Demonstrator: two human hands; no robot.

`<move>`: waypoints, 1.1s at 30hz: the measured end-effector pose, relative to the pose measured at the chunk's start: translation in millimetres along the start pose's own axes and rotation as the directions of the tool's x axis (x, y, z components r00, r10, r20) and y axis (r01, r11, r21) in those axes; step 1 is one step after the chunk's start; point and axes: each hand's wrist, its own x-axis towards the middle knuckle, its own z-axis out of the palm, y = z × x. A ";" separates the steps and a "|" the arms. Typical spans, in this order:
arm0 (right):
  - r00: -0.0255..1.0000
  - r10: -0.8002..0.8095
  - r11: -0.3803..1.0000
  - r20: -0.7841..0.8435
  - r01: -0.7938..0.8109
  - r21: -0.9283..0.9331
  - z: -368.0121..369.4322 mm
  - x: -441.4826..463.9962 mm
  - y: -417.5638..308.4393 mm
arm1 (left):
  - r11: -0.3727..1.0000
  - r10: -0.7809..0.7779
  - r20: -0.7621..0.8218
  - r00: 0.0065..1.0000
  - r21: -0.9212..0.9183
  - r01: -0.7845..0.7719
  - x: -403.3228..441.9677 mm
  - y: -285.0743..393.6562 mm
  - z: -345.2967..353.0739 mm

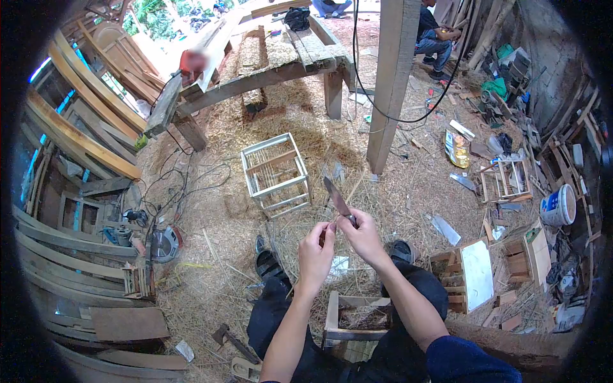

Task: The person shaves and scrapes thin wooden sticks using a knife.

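My right hand [361,235] is closed round the handle of a knife [336,196], whose broad dark blade points up and away to the left. Close beside it, my left hand [317,250] is pinched, its fingertips almost meeting the right hand. Whatever lies between those left fingers is too small to make out. Beyond both hands, a small wooden frame with thin slats [274,171] stands on the shavings-covered floor. Between my legs sits another wooden frame [356,333], partly hidden by my legs.
A wooden post [394,89] with a hanging black cable rises ahead, beside a rough workbench [255,86]. Planks [83,140] line the left wall. A hatchet [235,343] lies near my left leg. At right are a white bucket [559,205] and a crouching person [436,41].
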 end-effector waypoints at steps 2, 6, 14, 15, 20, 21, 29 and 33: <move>1.000 0.006 0.999 0.003 -0.006 0.050 1.8 1.5 -0.5 | 1.000 -0.011 0.002 1.000 -0.015 0.011 1.9 -0.7 0.9; 1.000 0.028 0.989 0.003 -0.028 0.148 5.7 4.3 1.9 | 1.000 -0.024 -0.018 1.000 -0.014 0.024 5.6 7.1 1.1; 0.996 0.085 0.977 -0.022 -0.079 0.196 1.8 10.9 2.9 | 0.998 -0.065 -0.040 0.997 0.007 0.065 14.1 -1.6 5.0; 0.996 0.079 0.974 -0.027 -0.072 0.213 1.6 11.5 4.0 | 0.998 -0.056 -0.053 0.997 0.014 0.057 15.0 -0.3 5.7; 0.999 0.012 0.935 -0.038 0.002 0.354 -1.3 16.3 14.6 | 0.990 -0.033 -0.145 0.989 0.133 0.052 19.0 5.9 7.0; 0.999 -0.006 0.923 -0.038 0.020 0.384 -4.7 16.2 10.0 | 0.987 -0.062 -0.143 0.988 0.138 0.082 20.9 2.7 5.3; 0.996 -0.029 0.948 -0.083 0.054 0.315 -13.2 20.2 9.6 | 0.972 -0.136 -0.188 0.973 0.163 0.167 31.6 -1.3 -0.7; 0.994 -0.042 0.949 -0.105 0.073 0.307 -20.8 19.7 3.3 | 0.976 -0.054 -0.181 0.982 0.199 0.090 35.2 -7.5 0.0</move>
